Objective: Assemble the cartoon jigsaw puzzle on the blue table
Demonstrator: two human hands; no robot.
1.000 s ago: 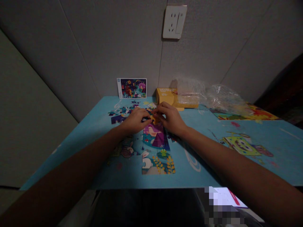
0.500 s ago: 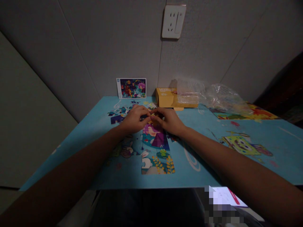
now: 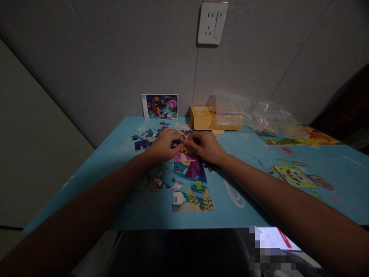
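My left hand [image 3: 166, 145] and my right hand [image 3: 208, 146] meet just beyond the far edge of a partly joined jigsaw puzzle [image 3: 191, 173]. Thumbs and forefingers are pinched together on a small puzzle piece, mostly hidden by the fingers. The joined part shows a purple-dressed figure, a frog, a white rabbit and yellow plants. Loose puzzle pieces [image 3: 142, 145] lie beyond and left of my left hand. A few more pieces [image 3: 211, 167] show partly under my right wrist.
Against the wall leans a picture card [image 3: 161, 107] of the puzzle scene. A yellow box [image 3: 203, 118] and crumpled clear plastic bags [image 3: 271, 117] lie at the back. The blue table [image 3: 248, 215] has printed cartoon figures. A lit screen [image 3: 273, 237] shows below its front edge.
Both hands stay together at the same spot, with slight finger movement, the right fingers shifting a little. The view has tilted very slightly.
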